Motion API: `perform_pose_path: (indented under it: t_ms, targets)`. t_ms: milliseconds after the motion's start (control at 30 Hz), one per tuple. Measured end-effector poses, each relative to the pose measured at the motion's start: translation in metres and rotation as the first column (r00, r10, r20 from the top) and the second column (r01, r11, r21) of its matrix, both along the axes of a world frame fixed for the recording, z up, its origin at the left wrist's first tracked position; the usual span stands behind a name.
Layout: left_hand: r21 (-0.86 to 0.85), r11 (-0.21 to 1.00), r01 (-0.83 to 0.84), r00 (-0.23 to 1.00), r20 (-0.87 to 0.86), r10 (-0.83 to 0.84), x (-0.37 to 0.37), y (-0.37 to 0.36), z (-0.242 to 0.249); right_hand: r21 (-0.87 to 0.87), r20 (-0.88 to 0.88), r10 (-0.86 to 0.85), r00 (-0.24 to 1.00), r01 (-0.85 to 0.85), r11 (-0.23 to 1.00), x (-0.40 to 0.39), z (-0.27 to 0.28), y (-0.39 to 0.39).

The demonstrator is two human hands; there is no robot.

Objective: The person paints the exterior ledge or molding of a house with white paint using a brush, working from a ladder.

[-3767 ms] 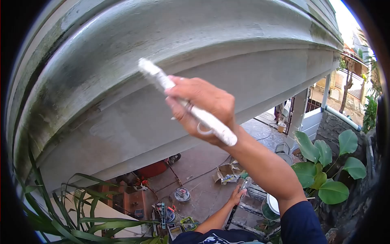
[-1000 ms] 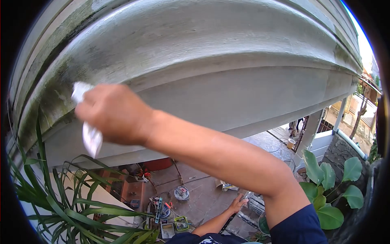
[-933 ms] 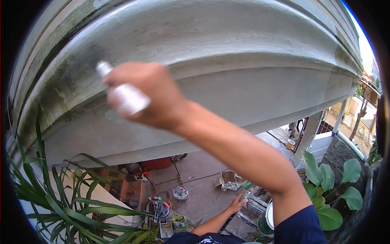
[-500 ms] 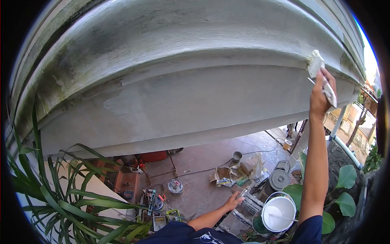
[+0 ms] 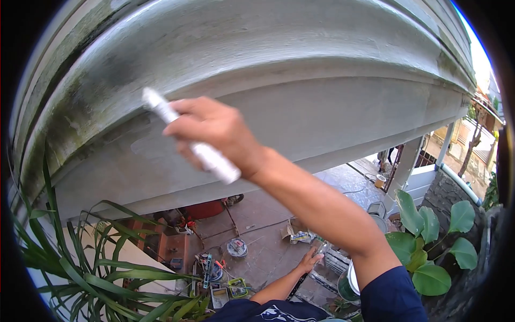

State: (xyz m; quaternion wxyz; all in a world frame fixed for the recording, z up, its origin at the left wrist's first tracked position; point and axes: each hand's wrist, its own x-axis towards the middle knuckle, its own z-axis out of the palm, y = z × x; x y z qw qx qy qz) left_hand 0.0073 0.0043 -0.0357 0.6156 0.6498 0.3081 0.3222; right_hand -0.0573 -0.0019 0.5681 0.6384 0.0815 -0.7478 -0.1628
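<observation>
My right hand is closed round the white handle of a paintbrush, slightly blurred by motion. The pale bristle end points up and left, close to or against the curved concrete moulding, which is partly coated white and stained dark at the left. Low in the view, my left hand has its fingers curled at a greyish rail-like piece whose kind I cannot make out. Right of it stands a paint bucket, mostly hidden behind my right forearm.
Long-leaved foliage rises at the lower left, and a broad-leaved plant at the right. Far below on the tiled floor are a small bucket, a spirit level, scattered tools and a cardboard box.
My right hand has swept the paintbrush from the far right of the moulding across to the left. My forearm now covers much of the paint bucket. My left hand has stayed in place.
</observation>
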Motion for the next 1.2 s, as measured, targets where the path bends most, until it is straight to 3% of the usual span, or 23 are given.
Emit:
perform_pose_path:
  t_ms: [67,167,233,267,333,433,500,567,633,767,867,900,1033,1200]
  targets:
    - [-0.025,1.0,-0.002,0.997,0.072,0.004,-0.003,-0.009,0.025,0.075,-0.095,-0.05,0.994,0.058,0.996,0.059,-0.003,0.025]
    - [0.027,0.999,-0.022,0.998,0.058,0.02,0.0,-0.015,0.044,-0.108,-0.28,-0.286,0.916,0.266,0.958,0.171,-0.026,0.021]
    - [0.022,1.0,-0.015,0.998,0.061,0.014,-0.003,-0.016,0.052,-0.268,-0.491,-0.445,0.749,0.356,0.895,0.244,-0.039,0.023]
    - [0.012,1.0,-0.015,0.998,0.059,0.014,-0.004,-0.02,0.059,-0.371,-0.581,-0.489,0.651,0.322,0.871,0.28,-0.042,0.028]
    - [0.014,1.0,-0.016,0.998,0.054,0.015,-0.002,-0.019,0.059,-0.488,-0.629,-0.619,0.47,0.38,0.785,0.331,-0.034,0.027]
    - [0.026,1.0,-0.013,0.999,0.049,0.012,-0.001,-0.013,0.038,-0.447,-0.575,-0.771,0.275,0.684,0.577,0.342,-0.024,0.023]
    - [0.027,1.0,-0.01,0.997,0.072,0.008,-0.002,-0.012,0.035,-0.289,-0.556,-0.69,0.463,0.671,0.683,0.294,-0.023,0.021]
    - [0.054,0.998,-0.029,0.998,0.052,0.026,-0.002,-0.014,0.046,-0.111,-0.447,-0.684,0.576,0.724,0.681,0.224,-0.029,0.011]
    - [0.043,0.998,-0.045,0.998,0.035,0.044,-0.003,-0.018,0.052,0.01,-0.228,-0.614,0.756,0.632,0.775,0.161,-0.042,0.005]
    - [-0.024,0.999,-0.038,0.997,0.065,0.039,-0.002,-0.019,0.052,0.431,0.108,-0.595,0.797,0.502,0.75,0.068,-0.034,-0.005]
    - [-0.018,1.0,-0.026,0.997,0.07,0.027,-0.004,-0.017,0.054,0.432,0.074,-0.668,0.741,0.58,0.691,0.071,-0.013,0.009]
    - [-0.01,1.0,-0.025,0.998,0.064,0.025,-0.004,-0.019,0.056,0.455,0.069,-0.654,0.753,0.56,0.693,0.091,-0.006,0.015]
    - [0.0,0.999,-0.036,0.999,0.028,0.036,-0.003,-0.018,0.05,0.401,0.077,-0.816,0.573,0.731,0.552,0.204,-0.008,0.013]
    - [-0.014,1.0,-0.024,0.995,0.093,0.026,-0.002,-0.018,0.05,-0.002,-0.122,-0.904,0.409,0.911,0.412,0.323,-0.043,0.011]
